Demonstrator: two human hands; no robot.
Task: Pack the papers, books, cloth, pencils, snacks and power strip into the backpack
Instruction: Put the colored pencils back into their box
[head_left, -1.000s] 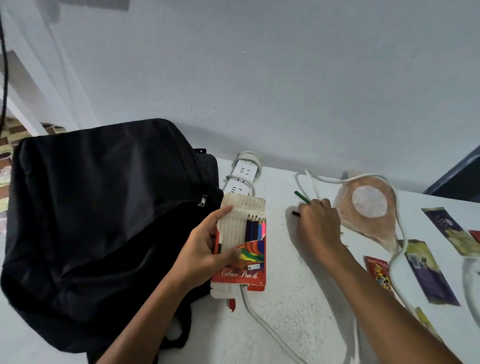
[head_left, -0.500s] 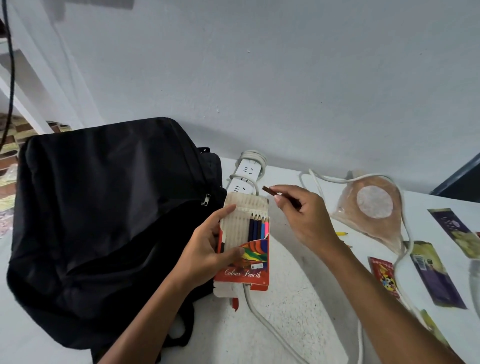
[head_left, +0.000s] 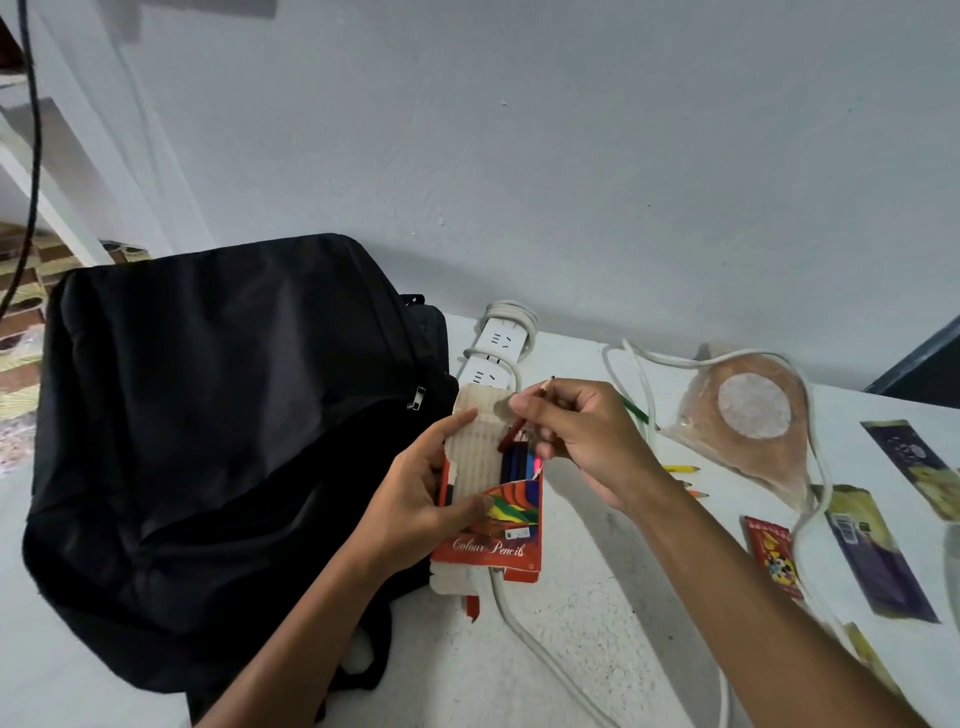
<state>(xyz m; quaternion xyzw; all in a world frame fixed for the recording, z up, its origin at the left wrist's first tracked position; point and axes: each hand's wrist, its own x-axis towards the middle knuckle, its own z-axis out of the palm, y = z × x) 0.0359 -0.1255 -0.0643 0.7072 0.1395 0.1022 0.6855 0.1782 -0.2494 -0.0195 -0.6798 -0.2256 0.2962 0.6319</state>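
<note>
Backpack: black, slumped on the desk at the left of the frame; from here I cannot tell whether anything is packed inside.
Pencil box: red "Colour Pencils" carton held up at frame centre, just right of the backpack; a few pencils stand in its right side, the slots at left look unfilled.
Left hand: fingers and thumb clamped on the pencil box from its left edge.
Right hand: fingers pinched together on a brown pencil, tip pointed down into the box.
Loose pencils: a green pencil, a yellow pencil and an orange pencil lie on the desk right of centre, not yet boxed.
Power strip: white, on the desk above the box, its cord trailing toward the lower frame; unpacked.
Snacks: a clear bag of snacks and flat snack packets lie at the right, all on the desk.
Papers, books, cloth: none visible on the desk.
Progress: probably mid-task; pencils are being gathered, while boxing the rest and loading the box, snacks and power strip remain.
</note>
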